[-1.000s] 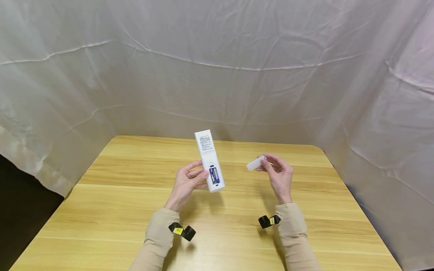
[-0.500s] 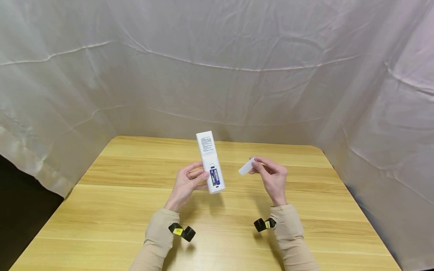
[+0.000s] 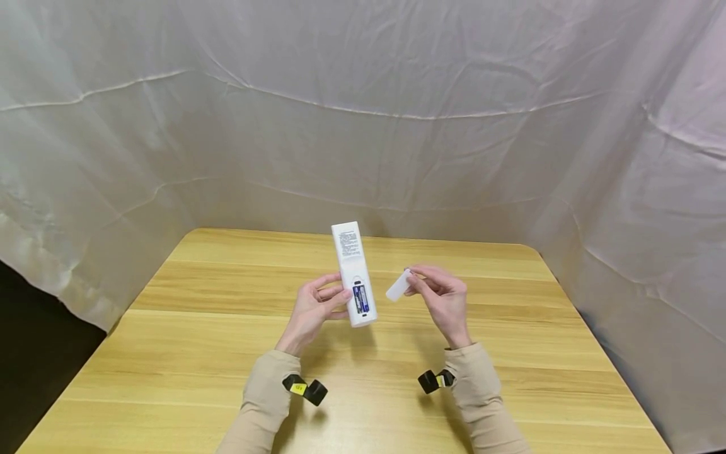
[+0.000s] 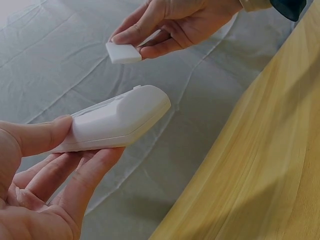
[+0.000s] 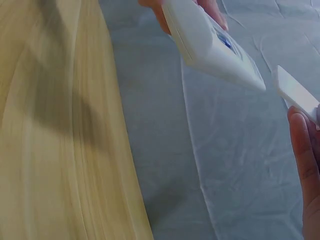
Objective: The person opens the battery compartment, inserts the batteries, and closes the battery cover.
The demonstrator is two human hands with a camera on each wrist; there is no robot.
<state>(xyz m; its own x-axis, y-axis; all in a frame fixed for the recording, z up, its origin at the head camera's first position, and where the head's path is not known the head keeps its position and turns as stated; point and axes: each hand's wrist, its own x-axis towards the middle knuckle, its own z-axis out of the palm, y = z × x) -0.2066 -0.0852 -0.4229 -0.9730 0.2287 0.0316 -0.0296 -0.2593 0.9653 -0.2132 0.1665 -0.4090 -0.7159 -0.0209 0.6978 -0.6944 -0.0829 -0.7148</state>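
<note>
My left hand [image 3: 312, 308] grips a white remote control [image 3: 350, 265] by its lower part, thumb on one edge and fingers behind. The remote's back faces me, with a printed label [image 3: 348, 243] near the top. Two blue batteries [image 3: 360, 299] lie side by side in its uncovered compartment. To the right, my right hand [image 3: 442, 299] pinches a small white battery cover [image 3: 399, 285] between thumb and fingers. A short gap separates the cover from the remote. In the left wrist view the cover [image 4: 124, 52] is above and beyond the remote's end [image 4: 145, 107].
Both hands are above a light wooden table [image 3: 198, 353]. Pale grey cloth [image 3: 363, 145] hangs behind it and along both sides. Each wrist carries a small black camera, such as the left one [image 3: 314, 391].
My right hand has moved left with the battery cover, closer to the remote, and the cover has tilted more steeply. The remote in my left hand has shifted slightly right and down.
</note>
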